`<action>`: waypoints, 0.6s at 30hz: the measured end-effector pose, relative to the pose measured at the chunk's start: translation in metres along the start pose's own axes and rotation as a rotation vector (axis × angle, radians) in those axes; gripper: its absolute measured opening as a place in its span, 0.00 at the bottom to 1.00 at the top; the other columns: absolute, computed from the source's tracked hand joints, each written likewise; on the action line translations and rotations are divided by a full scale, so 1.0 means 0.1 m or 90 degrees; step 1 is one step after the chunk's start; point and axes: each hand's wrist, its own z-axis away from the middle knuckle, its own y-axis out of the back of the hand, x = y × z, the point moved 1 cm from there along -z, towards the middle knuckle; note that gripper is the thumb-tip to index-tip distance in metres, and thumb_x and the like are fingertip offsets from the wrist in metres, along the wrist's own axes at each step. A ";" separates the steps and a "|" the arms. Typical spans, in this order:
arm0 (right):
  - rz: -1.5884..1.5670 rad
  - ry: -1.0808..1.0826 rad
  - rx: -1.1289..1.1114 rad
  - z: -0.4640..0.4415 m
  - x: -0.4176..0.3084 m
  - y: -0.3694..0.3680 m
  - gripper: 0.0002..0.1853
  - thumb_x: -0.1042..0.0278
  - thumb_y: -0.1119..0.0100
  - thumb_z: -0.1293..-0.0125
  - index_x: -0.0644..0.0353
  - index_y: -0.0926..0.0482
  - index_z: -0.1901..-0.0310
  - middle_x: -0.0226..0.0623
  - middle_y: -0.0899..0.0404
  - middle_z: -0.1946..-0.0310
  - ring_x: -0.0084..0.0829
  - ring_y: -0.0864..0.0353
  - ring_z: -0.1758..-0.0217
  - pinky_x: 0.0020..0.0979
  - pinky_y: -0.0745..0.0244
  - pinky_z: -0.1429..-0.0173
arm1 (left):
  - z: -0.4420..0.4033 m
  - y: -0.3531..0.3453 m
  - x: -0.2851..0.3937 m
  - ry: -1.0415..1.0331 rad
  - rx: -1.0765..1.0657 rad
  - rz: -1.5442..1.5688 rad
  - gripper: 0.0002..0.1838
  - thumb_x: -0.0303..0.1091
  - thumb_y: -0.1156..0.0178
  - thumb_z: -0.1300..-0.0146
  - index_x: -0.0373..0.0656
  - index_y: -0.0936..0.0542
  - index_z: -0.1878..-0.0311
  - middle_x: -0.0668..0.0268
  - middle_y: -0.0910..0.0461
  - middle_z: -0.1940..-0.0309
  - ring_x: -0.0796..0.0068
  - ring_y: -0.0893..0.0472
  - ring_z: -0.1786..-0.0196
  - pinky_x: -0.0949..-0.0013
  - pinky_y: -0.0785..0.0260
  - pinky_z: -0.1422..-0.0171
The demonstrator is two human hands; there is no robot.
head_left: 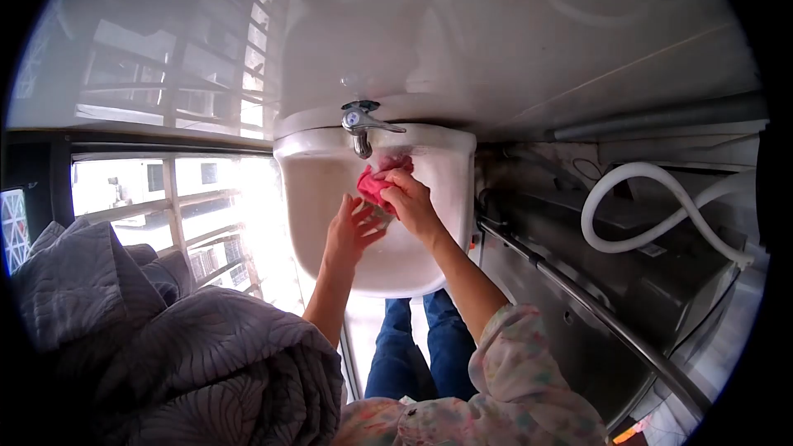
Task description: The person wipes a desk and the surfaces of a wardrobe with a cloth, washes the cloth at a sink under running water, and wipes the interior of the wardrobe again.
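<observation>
Over the white sink point(314, 239), my right hand point(411, 202) grips a wet-looking pink-red cloth point(376, 186), bunched up just below the tap. My left hand point(351, 230) is close by on the left, its fingers spread apart and holding nothing. The fingertips of that hand come near the cloth's lower edge; whether they touch it I cannot tell. The chrome tap point(362, 132) is fixed at the back of the sink, its lever turned to the right. Whether water runs from the spout is hard to make out.
A grey quilted cover point(190, 355) is heaped at the left, beside a bright barred window point(198, 223). On the right, a white looped hose point(595, 206) lies over a dark appliance-like surface with a metal rail point(578, 297). Shiny wall panels rise behind the sink.
</observation>
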 end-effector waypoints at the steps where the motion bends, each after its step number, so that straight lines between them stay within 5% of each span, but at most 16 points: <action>1: -0.122 -0.133 -0.057 0.06 -0.07 0.01 0.04 0.74 0.48 0.45 0.64 0.25 0.70 0.37 0.25 0.73 0.27 0.26 0.70 0.29 0.31 0.64 | -0.01 -0.07 -0.02 0.067 -0.081 0.108 0.30 0.57 0.46 0.38 0.43 0.29 0.42 0.61 0.26 0.48 0.63 0.24 0.51 0.55 0.26 0.53; 3: -0.034 0.026 -0.097 0.19 0.01 -0.05 0.04 0.74 0.49 0.45 0.64 0.25 0.72 0.37 0.25 0.75 0.26 0.26 0.71 0.29 0.30 0.65 | 0.00 -0.30 0.05 0.052 -0.169 0.201 0.28 0.56 0.47 0.37 0.44 0.29 0.43 0.59 0.26 0.48 0.61 0.22 0.52 0.56 0.27 0.49; 5: -0.037 0.020 -0.163 0.34 -0.12 -0.06 0.04 0.75 0.50 0.46 0.63 0.26 0.73 0.37 0.24 0.75 0.26 0.26 0.69 0.27 0.31 0.63 | -0.10 -0.36 0.11 0.008 -0.255 0.252 0.24 0.50 0.48 0.34 0.41 0.29 0.44 0.57 0.24 0.50 0.61 0.22 0.49 0.61 0.30 0.43; 10: -0.041 -0.020 -0.223 0.49 -0.09 0.08 0.05 0.76 0.50 0.41 0.64 0.23 0.65 0.30 0.23 0.68 0.19 0.27 0.61 0.22 0.31 0.54 | -0.10 -0.32 0.03 -0.003 -0.158 0.196 0.18 0.34 0.45 0.35 0.36 0.29 0.45 0.57 0.22 0.52 0.63 0.23 0.48 0.63 0.30 0.41; 13: -0.157 -0.093 -0.006 0.34 0.17 0.24 0.05 0.72 0.46 0.37 0.63 0.24 0.62 0.29 0.23 0.66 0.20 0.26 0.60 0.21 0.31 0.53 | -0.14 -0.28 -0.02 -0.067 -0.184 0.197 0.17 0.31 0.46 0.35 0.36 0.29 0.45 0.57 0.23 0.53 0.62 0.22 0.48 0.65 0.30 0.41; 15: -0.168 -0.107 0.170 0.16 0.46 0.25 0.17 0.63 0.44 0.35 0.64 0.27 0.49 0.35 0.22 0.63 0.22 0.25 0.59 0.23 0.29 0.52 | -0.11 -0.31 -0.04 -0.112 -0.187 0.084 0.22 0.34 0.46 0.35 0.35 0.32 0.41 0.57 0.27 0.45 0.66 0.26 0.43 0.65 0.33 0.38; 18: -0.163 -0.298 0.047 0.04 0.60 0.14 0.21 0.55 0.46 0.34 0.66 0.26 0.50 0.36 0.21 0.62 0.25 0.24 0.58 0.26 0.28 0.53 | 0.02 -0.46 -0.02 -0.141 -0.136 -0.082 0.22 0.32 0.44 0.35 0.38 0.32 0.39 0.62 0.25 0.48 0.73 0.26 0.45 0.70 0.34 0.39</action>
